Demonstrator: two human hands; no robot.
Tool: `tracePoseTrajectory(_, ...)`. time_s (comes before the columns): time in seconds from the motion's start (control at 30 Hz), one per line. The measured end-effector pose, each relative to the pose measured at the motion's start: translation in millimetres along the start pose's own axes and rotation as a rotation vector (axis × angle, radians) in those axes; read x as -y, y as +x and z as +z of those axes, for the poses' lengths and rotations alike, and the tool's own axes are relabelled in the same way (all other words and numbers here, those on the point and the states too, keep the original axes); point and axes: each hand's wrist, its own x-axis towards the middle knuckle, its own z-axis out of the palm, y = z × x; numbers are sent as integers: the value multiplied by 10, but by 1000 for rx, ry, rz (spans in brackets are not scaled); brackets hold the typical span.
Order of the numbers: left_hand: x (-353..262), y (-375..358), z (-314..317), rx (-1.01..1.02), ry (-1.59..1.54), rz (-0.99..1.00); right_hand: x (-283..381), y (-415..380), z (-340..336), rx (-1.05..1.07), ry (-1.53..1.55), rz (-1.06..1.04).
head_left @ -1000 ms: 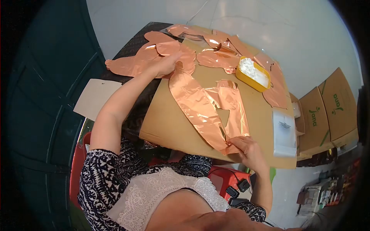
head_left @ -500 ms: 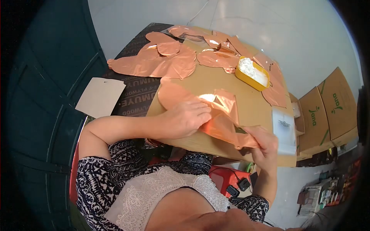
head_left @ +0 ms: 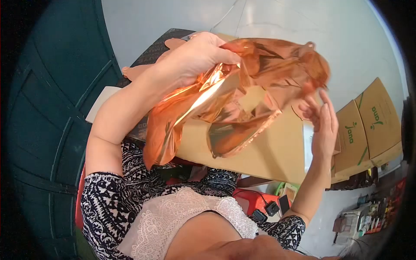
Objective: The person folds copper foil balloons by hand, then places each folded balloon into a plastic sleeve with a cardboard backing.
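A large, deflated copper-coloured foil balloon (head_left: 201, 104) is lifted above the cardboard-topped table, crumpled and shiny, with one end hanging down at the left. My left hand (head_left: 206, 56) pinches it near the top, thumb and fingers closed on the foil. My right hand (head_left: 320, 121) is beside the balloon's right end, slightly blurred, its fingers apart and holding nothing that I can see. Much of the table behind is hidden by the raised foil.
More flat copper foil (head_left: 138, 71) lies at the table's far left. A pale card (head_left: 102, 102) rests at the left edge. The cardboard sheet (head_left: 268, 151) covers the tabletop. Cardboard boxes (head_left: 351, 134) stand at the right. Below is a red object (head_left: 251, 201) with black chargers (head_left: 272, 208).
The foil balloon has risen off the table and unfolded in the air. My left hand moved up and away with it; my right hand let go and moved up and right.
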Motion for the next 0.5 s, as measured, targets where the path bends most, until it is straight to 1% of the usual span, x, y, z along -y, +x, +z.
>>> tracePoseTrajectory(0.03,60,49,-43,-46,-37,-18,-161,22,-3,5,136,66)
tracePoseTrajectory(0.1,150,132,-82,-139,-109,-55,-517,27,-54,96,276,166)
tracePoseTrajectory(0.2,267,225,-182,-172,-200,-151,-761,-105,122,197,197,410)
tracePoseTrajectory(0.27,468,351,-271,-217,-254,-200,-806,-215,271,191,0,381)
tracePoseTrajectory(0.3,594,408,-334,-205,-222,-226,-839,-245,323,189,-98,364)
tracePoseTrajectory(0.33,708,456,-398,-194,-189,-252,-905,-250,350,151,-93,323)
tracePoseTrajectory(0.43,1092,597,-622,-176,-158,-337,-819,-222,336,153,-298,231)
tracePoseTrajectory(0.47,1233,644,-723,-159,-143,-353,-838,-225,338,173,-387,137)
tracePoseTrajectory(0.5,1236,633,-733,-141,-128,-368,-883,-232,337,191,-475,42)
